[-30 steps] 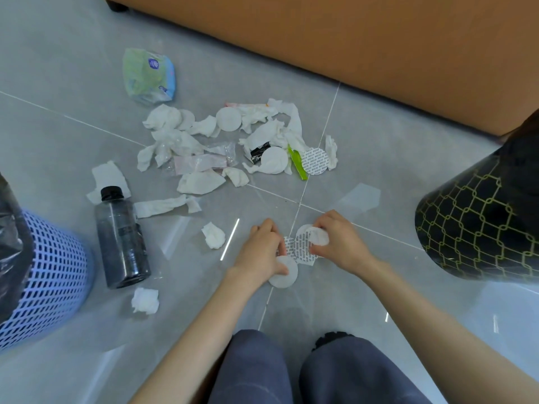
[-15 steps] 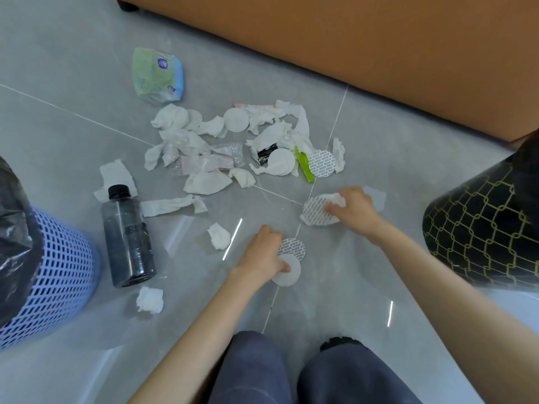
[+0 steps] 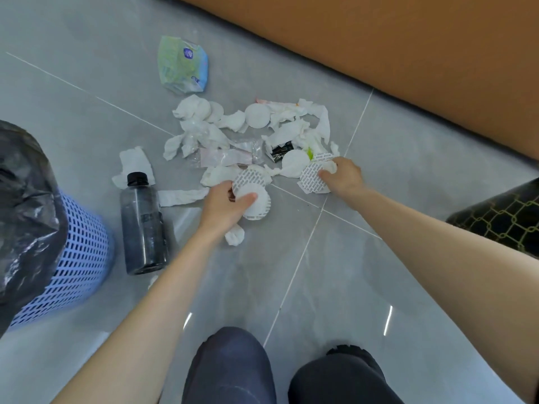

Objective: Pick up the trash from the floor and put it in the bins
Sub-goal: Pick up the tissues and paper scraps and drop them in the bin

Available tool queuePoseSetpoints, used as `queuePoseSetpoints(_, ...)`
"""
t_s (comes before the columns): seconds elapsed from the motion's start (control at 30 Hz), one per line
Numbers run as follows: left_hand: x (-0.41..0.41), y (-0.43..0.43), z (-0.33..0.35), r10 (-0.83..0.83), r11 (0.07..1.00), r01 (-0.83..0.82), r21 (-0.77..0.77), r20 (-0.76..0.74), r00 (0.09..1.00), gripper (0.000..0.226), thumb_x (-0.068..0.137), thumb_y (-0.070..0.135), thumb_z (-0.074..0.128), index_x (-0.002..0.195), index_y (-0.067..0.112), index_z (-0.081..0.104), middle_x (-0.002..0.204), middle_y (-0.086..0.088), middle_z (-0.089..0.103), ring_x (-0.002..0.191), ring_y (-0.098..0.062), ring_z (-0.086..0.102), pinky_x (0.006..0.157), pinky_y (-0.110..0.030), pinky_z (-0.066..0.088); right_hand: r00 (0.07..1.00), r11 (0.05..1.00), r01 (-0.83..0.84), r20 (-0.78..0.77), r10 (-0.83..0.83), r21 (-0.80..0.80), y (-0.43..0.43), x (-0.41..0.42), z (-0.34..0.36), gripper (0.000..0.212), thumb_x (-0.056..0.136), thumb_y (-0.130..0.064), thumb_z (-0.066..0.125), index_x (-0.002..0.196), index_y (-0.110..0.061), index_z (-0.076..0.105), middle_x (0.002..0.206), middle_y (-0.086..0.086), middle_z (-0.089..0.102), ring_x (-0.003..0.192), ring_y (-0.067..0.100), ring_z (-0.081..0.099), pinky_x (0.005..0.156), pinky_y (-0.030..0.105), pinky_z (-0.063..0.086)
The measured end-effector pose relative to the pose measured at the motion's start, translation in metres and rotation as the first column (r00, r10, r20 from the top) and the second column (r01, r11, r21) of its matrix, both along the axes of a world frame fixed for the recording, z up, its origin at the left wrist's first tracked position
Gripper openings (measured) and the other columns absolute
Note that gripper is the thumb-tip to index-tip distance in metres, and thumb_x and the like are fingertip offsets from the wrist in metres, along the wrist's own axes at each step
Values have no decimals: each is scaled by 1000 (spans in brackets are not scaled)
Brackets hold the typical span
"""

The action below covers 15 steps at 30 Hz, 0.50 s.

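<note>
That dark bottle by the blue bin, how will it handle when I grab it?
The dark bottle looks like rigid plastic, so probably stiff, not floppy. Its round body may roll if knocked. It appears dark throughout, possibly filled, so perhaps heavier than the tissues.

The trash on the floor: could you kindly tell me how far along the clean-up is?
Early. Nothing is visibly binned: the black liner of the blue bin hides its contents. In hand: the left hand grips round pads, and the right hand pinches printed discs at the pile's edge. Left: the tissue pile, dark bottle, green packet and small wad, all on the floor.
</note>
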<state>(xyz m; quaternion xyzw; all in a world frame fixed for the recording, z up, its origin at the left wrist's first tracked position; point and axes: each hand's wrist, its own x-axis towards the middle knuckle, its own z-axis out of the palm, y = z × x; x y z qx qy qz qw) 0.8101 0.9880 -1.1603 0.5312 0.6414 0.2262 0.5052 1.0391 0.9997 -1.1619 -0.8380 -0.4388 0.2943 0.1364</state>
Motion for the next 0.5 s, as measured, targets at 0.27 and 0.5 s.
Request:
queuePoseSetpoints(0.27,-12,55,-7,-14,965,123,231,-424,906,40,77,47,70,97,12,68,154,-5,22,144,-31,8,117,-37,8,991,988,-117,-54,123,97,-24,-33,-9,21,86,-10,58,107,-6,59,90,3,58,82,20,53,60,17,31)
queuePoseSetpoints(0.5,-7,51,-27,-184,958,258,129,-415,891,43,81,38,67,111,7,62,121,-11,62,121,-32,49,95,-37,43,984,992,-105,-134,114,73,-43,-38,-10,20,86,-12,58,104,-3,55,87,5,57,79,23,53,65,26,37)
